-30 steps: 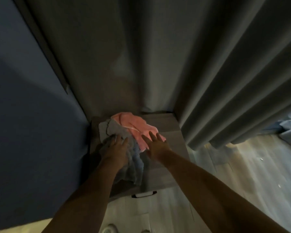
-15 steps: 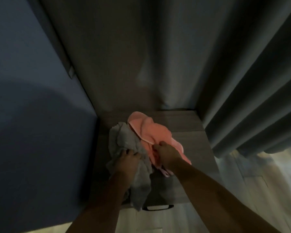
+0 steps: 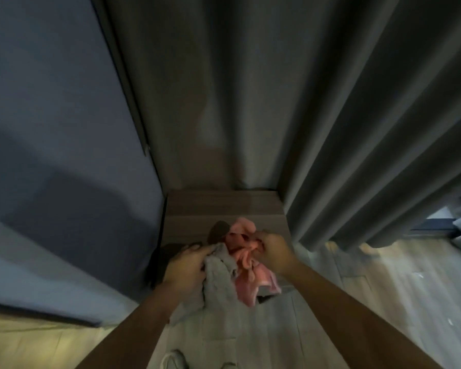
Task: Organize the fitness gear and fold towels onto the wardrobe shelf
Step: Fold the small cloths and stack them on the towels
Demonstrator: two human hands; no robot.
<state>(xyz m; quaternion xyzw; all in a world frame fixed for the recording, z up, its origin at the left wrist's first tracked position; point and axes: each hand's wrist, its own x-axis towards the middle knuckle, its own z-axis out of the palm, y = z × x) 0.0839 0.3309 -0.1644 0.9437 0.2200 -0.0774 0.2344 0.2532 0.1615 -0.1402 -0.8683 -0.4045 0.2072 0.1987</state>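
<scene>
Head view: left hand (image 3: pixel 186 265) grips crumpled grey terry towel (image 3: pixel 218 286). Right hand (image 3: pixel 273 251) pinches bunched pink towel (image 3: pixel 246 265), touching grey one's right side. Both held over near part of pale wooden counter (image 3: pixel 224 206). Grey pleated curtain (image 3: pixel 357 129) far right.

Bare left hand (image 3: pixel 186 265), bare right hand (image 3: pixel 273 251), pale shoe (image 3: pixel 171 360)
</scene>
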